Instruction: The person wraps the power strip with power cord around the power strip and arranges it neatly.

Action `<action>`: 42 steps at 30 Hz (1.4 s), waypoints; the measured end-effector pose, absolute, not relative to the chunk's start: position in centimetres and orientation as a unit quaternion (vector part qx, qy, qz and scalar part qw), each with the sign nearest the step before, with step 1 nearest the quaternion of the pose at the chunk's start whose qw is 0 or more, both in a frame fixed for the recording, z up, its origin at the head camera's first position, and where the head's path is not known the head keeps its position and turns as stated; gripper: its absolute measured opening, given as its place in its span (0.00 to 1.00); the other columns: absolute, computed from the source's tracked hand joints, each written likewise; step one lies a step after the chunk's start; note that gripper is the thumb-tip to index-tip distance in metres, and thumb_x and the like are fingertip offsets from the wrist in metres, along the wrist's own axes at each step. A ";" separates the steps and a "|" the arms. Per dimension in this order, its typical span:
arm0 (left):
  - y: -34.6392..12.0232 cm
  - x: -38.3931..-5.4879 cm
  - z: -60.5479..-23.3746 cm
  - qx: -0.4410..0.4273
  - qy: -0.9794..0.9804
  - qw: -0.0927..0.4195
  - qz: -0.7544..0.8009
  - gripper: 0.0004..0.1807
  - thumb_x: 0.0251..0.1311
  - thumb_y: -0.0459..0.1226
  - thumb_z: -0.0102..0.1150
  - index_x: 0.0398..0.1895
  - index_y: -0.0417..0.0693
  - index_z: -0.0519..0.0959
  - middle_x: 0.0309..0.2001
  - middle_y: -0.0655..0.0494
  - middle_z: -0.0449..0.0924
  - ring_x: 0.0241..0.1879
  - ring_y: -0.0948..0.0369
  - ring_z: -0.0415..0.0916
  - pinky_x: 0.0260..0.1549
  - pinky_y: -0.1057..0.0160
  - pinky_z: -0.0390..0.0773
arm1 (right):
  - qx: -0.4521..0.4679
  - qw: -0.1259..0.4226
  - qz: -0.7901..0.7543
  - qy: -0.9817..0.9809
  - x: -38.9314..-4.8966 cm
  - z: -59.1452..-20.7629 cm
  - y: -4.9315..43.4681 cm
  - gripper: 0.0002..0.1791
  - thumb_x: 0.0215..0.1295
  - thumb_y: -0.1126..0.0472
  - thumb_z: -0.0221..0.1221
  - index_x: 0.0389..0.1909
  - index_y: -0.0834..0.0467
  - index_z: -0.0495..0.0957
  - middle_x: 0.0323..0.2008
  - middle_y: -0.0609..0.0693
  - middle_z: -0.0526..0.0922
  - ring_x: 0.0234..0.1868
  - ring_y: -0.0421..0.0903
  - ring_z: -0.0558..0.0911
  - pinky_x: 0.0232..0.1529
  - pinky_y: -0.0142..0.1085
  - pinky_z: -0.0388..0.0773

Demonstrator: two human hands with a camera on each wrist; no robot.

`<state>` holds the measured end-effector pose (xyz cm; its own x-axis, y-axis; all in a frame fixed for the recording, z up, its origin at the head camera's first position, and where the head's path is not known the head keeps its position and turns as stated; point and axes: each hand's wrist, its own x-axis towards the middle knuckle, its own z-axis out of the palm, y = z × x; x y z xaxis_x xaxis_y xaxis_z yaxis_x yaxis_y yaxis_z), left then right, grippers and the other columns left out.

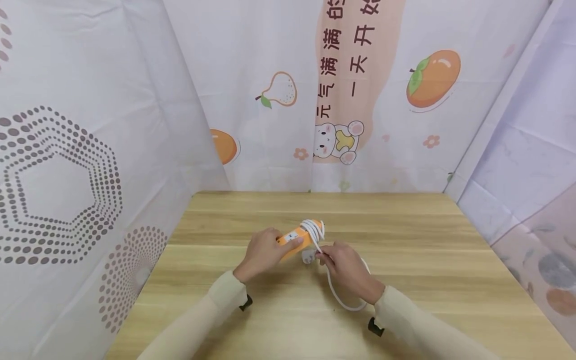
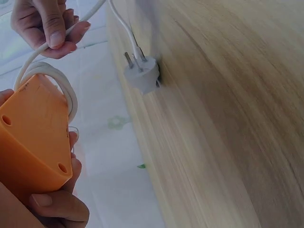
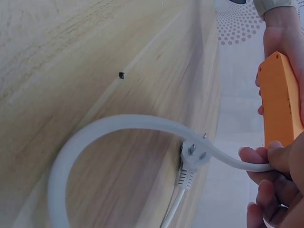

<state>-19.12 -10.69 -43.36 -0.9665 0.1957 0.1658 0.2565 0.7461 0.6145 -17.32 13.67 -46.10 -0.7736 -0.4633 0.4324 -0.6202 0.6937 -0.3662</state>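
1. Two hands are busy mid-table on the light wooden tabletop (image 1: 405, 240), with printed white curtain sheets (image 1: 67, 150) boxing it in on the left, far and right sides.
2. The left hand (image 1: 263, 252) is wrapped around the near end of an orange plastic power strip (image 1: 297, 240), holding it just above the wood.
3. A white round cable (image 1: 312, 229) is coiled around the strip's far end; the rest loops loosely to the near right.
4. The right hand (image 1: 346, 270) pinches that cable between thumb and fingers, just right of the strip.
5. The white three-pin plug (image 2: 141, 73) lies on the table between the hands, nothing blocking it.
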 end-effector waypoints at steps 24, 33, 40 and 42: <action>-10.6 -19.3 -42.9 -0.151 -0.897 0.028 -0.415 0.29 0.59 0.66 0.65 0.17 0.53 0.77 0.21 0.62 0.69 0.18 0.66 0.62 0.18 0.66 0.60 | 0.296 0.209 0.275 -0.891 -17.7 -46.4 13.5 0.04 0.66 0.63 0.69 0.31 0.53 0.87 0.23 0.38 0.81 0.24 0.35 0.68 0.26 0.31 0.67; -10.4 -19.1 -42.9 -0.144 -0.887 0.013 -0.438 0.28 0.61 0.64 0.64 0.19 0.52 0.79 0.22 0.61 0.70 0.21 0.64 0.64 0.21 0.65 0.61 | 0.299 0.216 0.297 -0.881 -17.8 -46.4 13.5 0.04 0.66 0.66 0.68 0.32 0.55 0.86 0.25 0.41 0.83 0.25 0.36 0.69 0.25 0.30 0.67; -10.2 -18.9 -42.6 -0.149 -0.884 0.009 -0.443 0.27 0.61 0.63 0.66 0.21 0.52 0.80 0.23 0.60 0.72 0.20 0.64 0.65 0.19 0.66 0.63 | 0.306 0.226 0.300 -0.875 -17.9 -46.7 13.6 0.05 0.66 0.64 0.68 0.29 0.56 0.85 0.24 0.43 0.84 0.26 0.37 0.70 0.27 0.32 0.67; -10.2 -18.9 -42.6 -0.152 -0.884 0.009 -0.442 0.26 0.61 0.63 0.66 0.21 0.52 0.80 0.23 0.59 0.73 0.20 0.64 0.66 0.19 0.66 0.63 | 0.308 0.228 0.298 -0.874 -17.8 -46.8 13.7 0.05 0.66 0.64 0.68 0.29 0.57 0.85 0.25 0.43 0.84 0.26 0.37 0.69 0.27 0.32 0.67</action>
<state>-18.91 -10.22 -42.62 -0.9535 0.2613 0.1502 0.2769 0.5630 0.7786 -17.85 13.69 -46.78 -0.7060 -0.4032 0.5822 -0.6751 0.6317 -0.3811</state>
